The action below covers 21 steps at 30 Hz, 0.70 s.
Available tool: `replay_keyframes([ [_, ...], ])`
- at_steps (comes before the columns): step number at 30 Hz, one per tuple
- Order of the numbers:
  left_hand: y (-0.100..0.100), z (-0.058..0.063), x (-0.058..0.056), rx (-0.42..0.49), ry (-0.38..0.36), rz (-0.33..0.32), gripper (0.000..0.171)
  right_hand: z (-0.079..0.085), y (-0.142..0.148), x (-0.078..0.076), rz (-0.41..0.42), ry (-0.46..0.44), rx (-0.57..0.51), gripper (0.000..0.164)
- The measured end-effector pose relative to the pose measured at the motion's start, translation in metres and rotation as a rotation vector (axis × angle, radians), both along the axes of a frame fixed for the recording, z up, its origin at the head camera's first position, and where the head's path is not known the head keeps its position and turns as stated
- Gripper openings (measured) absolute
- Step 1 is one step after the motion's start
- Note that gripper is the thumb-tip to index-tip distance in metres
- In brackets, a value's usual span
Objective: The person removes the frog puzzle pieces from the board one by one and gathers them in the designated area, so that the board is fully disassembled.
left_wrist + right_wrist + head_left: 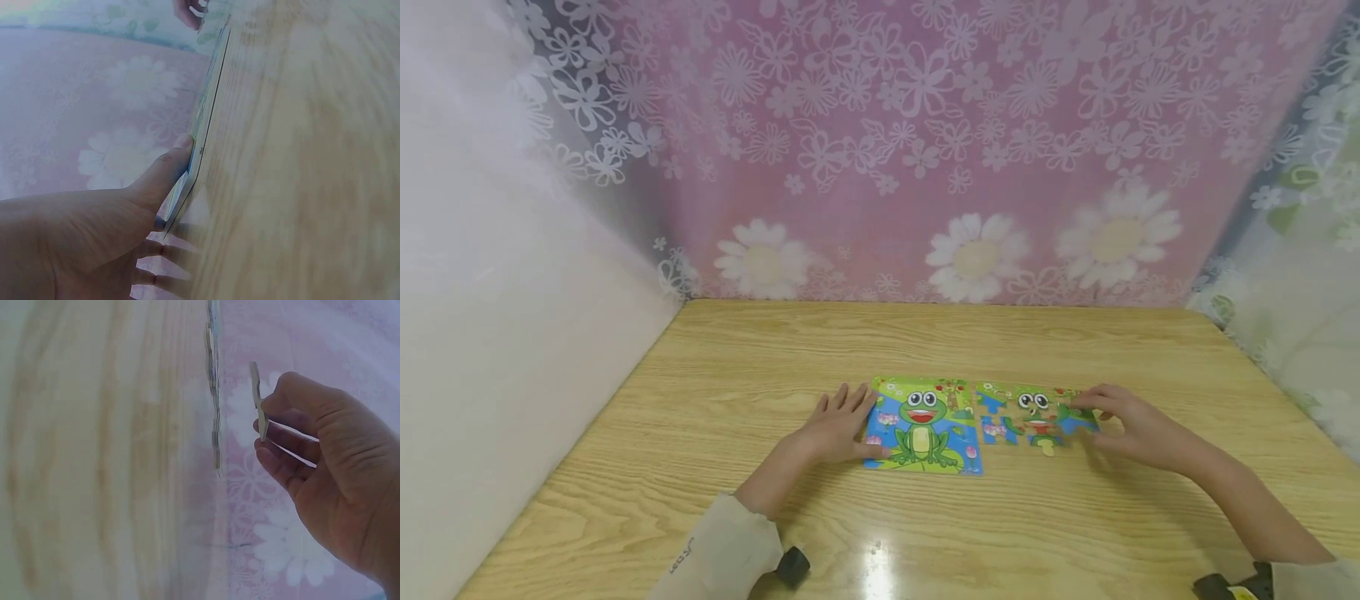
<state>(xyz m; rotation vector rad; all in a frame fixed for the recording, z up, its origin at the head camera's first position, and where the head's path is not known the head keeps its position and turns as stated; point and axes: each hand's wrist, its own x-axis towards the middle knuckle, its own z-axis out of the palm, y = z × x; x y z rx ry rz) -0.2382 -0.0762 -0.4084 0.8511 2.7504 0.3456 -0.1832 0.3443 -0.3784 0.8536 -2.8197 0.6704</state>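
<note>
A square board with a green frog picture point(921, 425) lies flat on the wooden table. My left hand point(837, 429) rests at its left edge, fingers spread and thumb on the lower left corner; the left wrist view shows the thumb point(165, 169) pressed against the board's side. Right beside the board lie several frog puzzle pieces point(992, 429), with wood-coloured gaps between them. Above the right end of these pieces, my right hand point(1138, 429) pinches a thin puzzle piece point(257, 394) between thumb and fingers. That piece appears edge-on in the right wrist view, raised off the others.
The wood-grain table point(760, 350) reaches back to a pink flowered curtain point(865, 167). A white wall point(512, 250) stands on the left, and a pale flowered curtain point(1315, 333) hangs on the right. Light glares on the front of the table.
</note>
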Motion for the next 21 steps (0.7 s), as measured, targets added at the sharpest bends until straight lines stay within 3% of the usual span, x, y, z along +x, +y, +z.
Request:
replay_keyframes([
  [8,0.000,0.000,0.000,-0.012,0.007,0.012,0.094,-0.006,0.011,0.001,-0.041,-0.105,-0.036,0.041],
  [21,0.001,0.000,0.000,-0.018,0.006,0.013,0.094,-0.015,0.016,-0.002,-0.031,-0.123,-0.018,0.041],
])
